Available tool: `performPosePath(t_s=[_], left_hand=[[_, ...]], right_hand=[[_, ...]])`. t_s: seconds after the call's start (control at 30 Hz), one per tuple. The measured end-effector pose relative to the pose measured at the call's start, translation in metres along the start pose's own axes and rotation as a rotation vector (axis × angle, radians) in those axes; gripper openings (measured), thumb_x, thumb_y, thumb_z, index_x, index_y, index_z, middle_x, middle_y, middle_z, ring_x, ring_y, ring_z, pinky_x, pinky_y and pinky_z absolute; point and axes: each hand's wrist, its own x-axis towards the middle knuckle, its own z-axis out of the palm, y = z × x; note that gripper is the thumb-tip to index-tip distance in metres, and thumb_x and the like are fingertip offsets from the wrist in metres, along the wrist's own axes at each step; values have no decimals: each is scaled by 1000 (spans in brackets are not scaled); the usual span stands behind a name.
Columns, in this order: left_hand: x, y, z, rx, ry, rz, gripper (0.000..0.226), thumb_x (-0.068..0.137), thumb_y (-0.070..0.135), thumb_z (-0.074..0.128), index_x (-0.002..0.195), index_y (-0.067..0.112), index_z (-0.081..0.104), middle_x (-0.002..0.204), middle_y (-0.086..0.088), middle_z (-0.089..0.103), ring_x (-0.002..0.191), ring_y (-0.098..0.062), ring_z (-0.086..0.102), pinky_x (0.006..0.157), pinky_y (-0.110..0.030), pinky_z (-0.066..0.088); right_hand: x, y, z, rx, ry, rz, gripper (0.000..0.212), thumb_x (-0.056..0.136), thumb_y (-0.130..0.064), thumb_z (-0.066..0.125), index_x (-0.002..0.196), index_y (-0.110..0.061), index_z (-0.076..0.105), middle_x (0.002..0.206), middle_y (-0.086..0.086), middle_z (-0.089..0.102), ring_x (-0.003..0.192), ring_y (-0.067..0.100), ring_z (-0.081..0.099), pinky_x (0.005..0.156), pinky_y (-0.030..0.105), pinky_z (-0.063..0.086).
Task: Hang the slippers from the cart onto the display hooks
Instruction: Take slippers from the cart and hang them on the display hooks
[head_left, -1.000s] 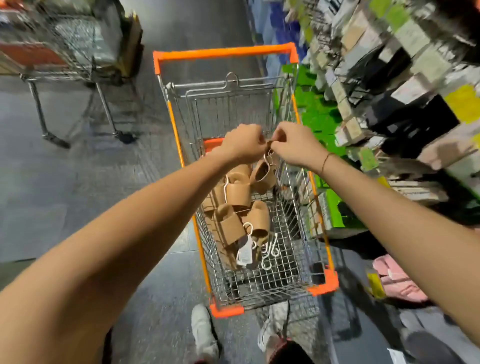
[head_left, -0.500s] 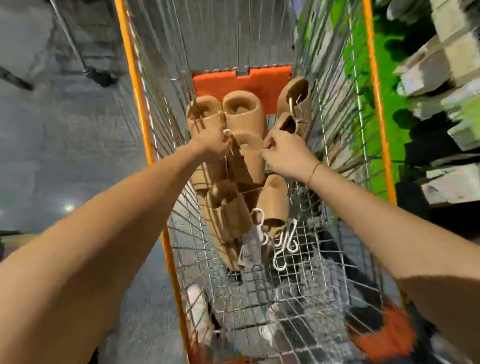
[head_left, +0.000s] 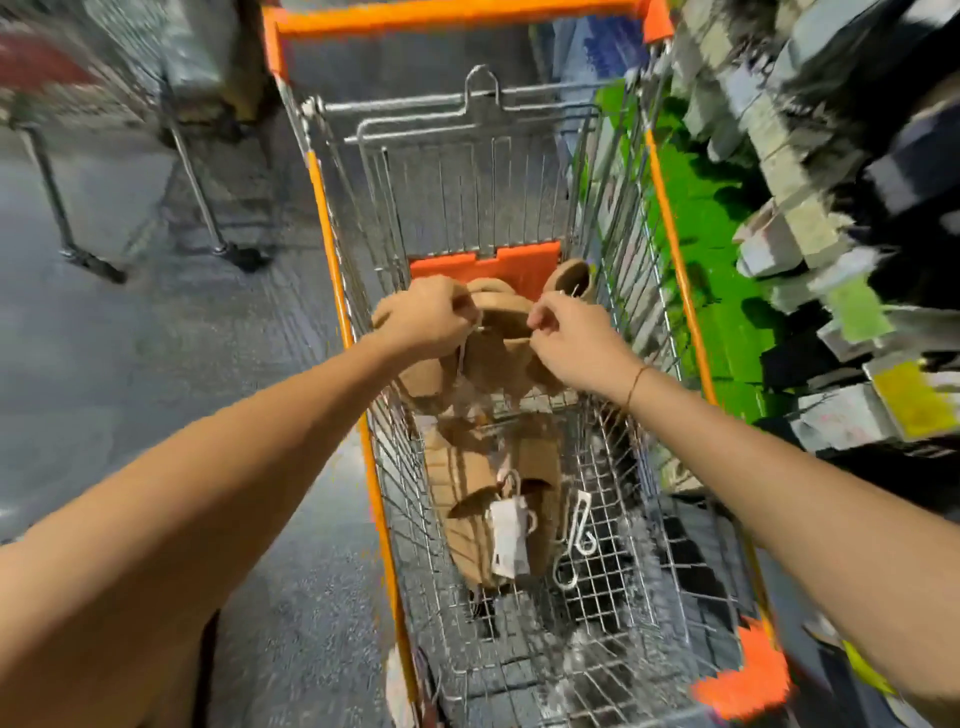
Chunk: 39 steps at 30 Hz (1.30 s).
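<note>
Left hand (head_left: 423, 317): curled, pinching white hanger with tan slippers (head_left: 493, 343) | right hand (head_left: 574, 345): pinching same slippers' rim | held above cart (head_left: 613, 519) basket; more slippers (head_left: 483, 499) below hands

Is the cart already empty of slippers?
No, tan slippers lie on the wire floor of the cart, and both hands hold more above them.

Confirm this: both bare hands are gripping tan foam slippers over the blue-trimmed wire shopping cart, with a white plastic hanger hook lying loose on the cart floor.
One detail is wrong: the wire shopping cart has orange trim, not blue, as the head view shows. Otherwise correct: the left hand and right hand grip tan foam slippers, and a white plastic hanger hook lies loose on the floor.
</note>
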Motion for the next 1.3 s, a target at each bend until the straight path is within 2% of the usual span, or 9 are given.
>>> performPosePath(t_s=[0.17,0.3,0.4,0.5,0.63,0.8,0.97,1.1,1.3], left_hand=[[-24,82,-141,-18,83,248,13,88,26,63,79,19,70,73,0,66,76,-21,62,62,-27,41],[-61,193,-254,-28,156,536,9,89,22,70,82,21,74,62,12,54,67,-11,53,56,-20,33],[-94,282,-317,-113,201,722,11,91,22,69,82,25,74,66,16,60,67,0,54,59,-14,38],[-126,366,-353,-258,246,874,12,87,36,61,80,33,71,81,13,73,78,-3,67,72,-28,53],[-174,485,-363,-339,339,1108,26,91,43,46,91,30,68,86,7,70,85,-20,67,79,-47,54],[-235,603,-340,-307,444,1241,46,100,41,40,91,9,72,97,-13,64,98,-38,57,81,-46,44],[-278,695,-315,-367,323,1285,37,106,42,39,97,28,72,95,3,74,102,-25,65,101,-43,38],[-290,746,-297,-360,332,1199,48,104,56,34,101,29,74,100,0,73,108,-25,62,112,-48,25],[-287,788,-298,-549,408,1194,37,106,47,34,125,33,63,118,3,71,120,-23,58,107,-43,24]], right_hand=[[-35,-89,-98,23,149,-178,23,90,-8,60,111,-7,69,89,3,66,84,22,59,66,13,32],[-85,-146,-197,-72,432,-244,13,82,-1,61,91,6,67,97,23,68,97,33,58,74,29,32],[-142,-180,-288,-90,744,-316,11,66,9,54,67,0,59,73,19,63,77,25,46,63,25,24],[-211,-201,-368,-65,951,-283,39,79,8,54,57,-21,39,59,-3,47,63,22,42,62,20,20],[-303,-204,-447,-61,1222,-207,41,92,0,58,52,-9,51,56,6,54,62,18,46,57,28,35],[-407,-183,-517,-270,1404,101,44,94,-25,54,54,-15,40,51,2,37,52,11,40,59,30,30],[-473,-147,-573,-354,1482,340,45,86,-43,43,52,-13,47,51,1,49,61,24,53,70,38,40],[-493,-123,-611,-415,1540,402,55,93,-45,48,46,-17,40,47,-1,45,53,18,48,56,36,37],[-490,-108,-654,-745,1601,570,47,90,-54,35,58,-25,53,62,-7,58,71,15,58,83,42,46]])
